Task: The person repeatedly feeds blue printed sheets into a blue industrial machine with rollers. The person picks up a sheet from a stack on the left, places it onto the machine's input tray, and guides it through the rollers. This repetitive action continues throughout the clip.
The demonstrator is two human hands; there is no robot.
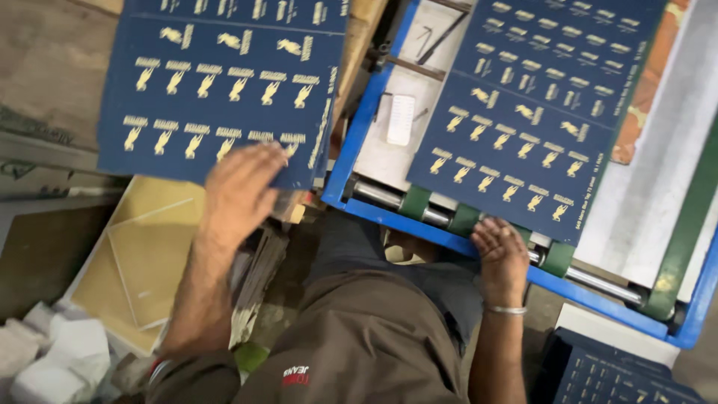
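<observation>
left hand (238, 191) flat, right hand (499, 253) curled

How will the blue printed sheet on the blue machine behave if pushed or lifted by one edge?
The blue printed sheet lies flat and thin, so it likely sags when lifted by one edge. It rests over rollers near the right hand, so a push probably slides it easily. It looks light; the similar sheets under the left hand lie stacked flat.

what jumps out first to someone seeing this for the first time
Two dark blue printed cardboard sheets covered in rows of gold figures dominate: one stack at upper left under the person's left hand, another lying on the blue-framed machine at right. The right hand rests at that sheet's lower edge, by a steel roller with green bands.
</observation>
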